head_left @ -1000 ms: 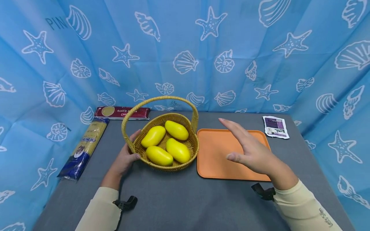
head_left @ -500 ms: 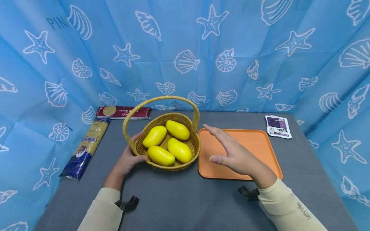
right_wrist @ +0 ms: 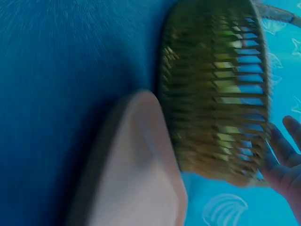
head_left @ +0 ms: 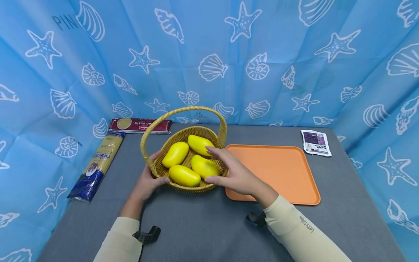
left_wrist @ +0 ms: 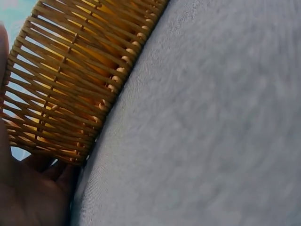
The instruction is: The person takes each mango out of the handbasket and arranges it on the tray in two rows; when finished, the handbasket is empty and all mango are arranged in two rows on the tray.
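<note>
A wicker basket point(head_left: 179, 137) with a tall arched handle stands on the grey table, holding several yellow mangoes point(head_left: 175, 154). My left hand point(head_left: 147, 185) grips its left side, thumb over the front rim. The left wrist view has that hand point(left_wrist: 35, 193) against the slatted wall of the basket point(left_wrist: 61, 80). My right hand point(head_left: 239, 178) reaches over the right rim, fingers and thumb spread on either side of the right front mango point(head_left: 203, 165); whether it touches the fruit I cannot tell. In the right wrist view, the fingers of the right hand point(right_wrist: 287, 165) are beside the basket's rim.
An orange tray point(head_left: 278, 171) lies right of the basket, close against it. At the back left are a red packet point(head_left: 140, 125) and a gold-and-blue packet point(head_left: 98, 163). A white-and-purple pouch point(head_left: 316, 143) lies at the back right. A blue seashell curtain point(head_left: 209, 43) surrounds the table.
My right hand has moved left from above the orange tray to the mangoes at the basket's right side. The left hand stays on the basket, which has hardly moved.
</note>
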The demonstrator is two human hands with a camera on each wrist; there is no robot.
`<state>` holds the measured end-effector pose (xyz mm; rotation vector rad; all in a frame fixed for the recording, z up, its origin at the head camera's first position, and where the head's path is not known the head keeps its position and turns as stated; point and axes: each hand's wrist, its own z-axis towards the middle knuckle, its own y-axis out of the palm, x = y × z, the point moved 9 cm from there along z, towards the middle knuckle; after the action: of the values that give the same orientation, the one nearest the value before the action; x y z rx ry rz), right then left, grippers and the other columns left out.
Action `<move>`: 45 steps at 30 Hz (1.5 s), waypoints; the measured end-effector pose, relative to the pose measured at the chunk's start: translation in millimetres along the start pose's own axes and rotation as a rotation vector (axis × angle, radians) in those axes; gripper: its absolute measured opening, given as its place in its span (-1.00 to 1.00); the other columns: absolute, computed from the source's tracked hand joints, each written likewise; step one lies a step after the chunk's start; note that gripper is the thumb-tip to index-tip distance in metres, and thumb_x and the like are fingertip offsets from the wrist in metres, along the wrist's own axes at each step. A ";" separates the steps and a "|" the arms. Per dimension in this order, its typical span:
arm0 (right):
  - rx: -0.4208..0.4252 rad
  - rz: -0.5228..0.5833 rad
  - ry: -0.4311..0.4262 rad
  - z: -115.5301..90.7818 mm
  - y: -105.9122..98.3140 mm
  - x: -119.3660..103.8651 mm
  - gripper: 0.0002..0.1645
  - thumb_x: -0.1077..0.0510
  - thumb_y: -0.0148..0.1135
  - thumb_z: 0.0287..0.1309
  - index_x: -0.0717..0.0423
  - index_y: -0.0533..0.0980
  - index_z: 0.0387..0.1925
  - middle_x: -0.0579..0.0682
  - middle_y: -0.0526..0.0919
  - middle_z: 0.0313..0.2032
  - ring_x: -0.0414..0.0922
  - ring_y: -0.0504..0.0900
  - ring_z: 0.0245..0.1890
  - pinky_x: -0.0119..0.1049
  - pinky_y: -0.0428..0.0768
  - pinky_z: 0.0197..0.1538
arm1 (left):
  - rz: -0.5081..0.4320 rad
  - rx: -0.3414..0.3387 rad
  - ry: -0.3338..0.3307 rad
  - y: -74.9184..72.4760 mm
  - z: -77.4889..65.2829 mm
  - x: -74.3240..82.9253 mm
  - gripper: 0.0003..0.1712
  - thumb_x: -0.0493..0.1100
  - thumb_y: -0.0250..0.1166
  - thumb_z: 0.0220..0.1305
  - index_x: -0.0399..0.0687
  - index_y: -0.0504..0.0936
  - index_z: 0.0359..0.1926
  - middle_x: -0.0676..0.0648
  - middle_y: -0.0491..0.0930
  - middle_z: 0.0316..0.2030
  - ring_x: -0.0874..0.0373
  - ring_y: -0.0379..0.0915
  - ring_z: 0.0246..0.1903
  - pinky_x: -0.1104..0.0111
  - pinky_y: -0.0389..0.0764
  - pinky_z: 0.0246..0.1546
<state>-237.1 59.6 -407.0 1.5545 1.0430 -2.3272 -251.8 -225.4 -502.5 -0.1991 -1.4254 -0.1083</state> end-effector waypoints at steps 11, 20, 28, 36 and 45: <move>-0.062 -0.215 0.133 38.7 23.0 25.6 0.03 -0.05 0.50 0.39 -0.02 0.20 0.71 0.12 0.40 0.53 0.06 0.44 0.44 0.06 0.44 0.42 | -0.061 -0.035 0.056 -1.8 0.8 -1.4 0.08 -0.36 0.49 0.40 0.01 0.07 0.75 -0.23 0.07 0.66 -0.08 0.18 0.50 0.36 0.42 0.35; -0.216 -0.611 0.255 50.5 45.9 34.9 -0.14 -0.03 0.57 0.33 0.10 0.45 0.54 0.11 0.54 0.40 0.02 0.59 0.20 -0.05 0.58 0.15 | -0.117 -0.146 0.095 -4.3 10.9 3.3 0.23 -0.23 0.57 0.36 -0.03 -0.07 0.78 -0.26 -0.05 0.70 -0.10 0.06 0.55 0.34 0.42 0.36; -0.218 -0.648 0.295 46.9 47.5 37.7 -0.01 -0.10 0.58 0.31 0.14 0.36 0.61 0.15 0.53 0.38 0.01 0.63 0.10 -0.06 0.62 0.09 | -0.124 -0.152 0.031 1.2 12.1 0.3 0.20 -0.28 0.52 0.41 0.09 -0.07 0.79 -0.18 -0.06 0.71 -0.16 0.03 0.56 0.32 0.41 0.37; -0.070 -0.539 0.213 43.0 37.3 35.2 0.01 -0.08 0.56 0.33 0.04 0.30 0.66 0.07 0.49 0.43 -0.04 0.56 0.21 -0.07 0.60 0.18 | -0.143 -0.144 0.009 -0.1 12.1 -4.2 0.19 -0.30 0.50 0.42 0.18 -0.05 0.79 -0.18 -0.03 0.71 -0.09 0.08 0.54 0.32 0.40 0.38; 0.089 -0.369 0.057 31.1 23.3 26.9 -0.02 -0.02 0.57 0.34 0.06 0.32 0.64 0.03 0.43 0.45 -0.03 0.50 0.27 -0.01 0.59 0.21 | -0.143 -0.128 -0.015 0.0 10.5 -5.7 0.17 -0.36 0.46 0.44 0.18 -0.06 0.79 -0.16 -0.01 0.71 -0.11 0.07 0.55 0.33 0.38 0.39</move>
<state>-261.4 29.4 -434.1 1.5808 1.3581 -2.6101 -262.8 -223.6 -506.8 -0.2040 -1.4480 -0.3164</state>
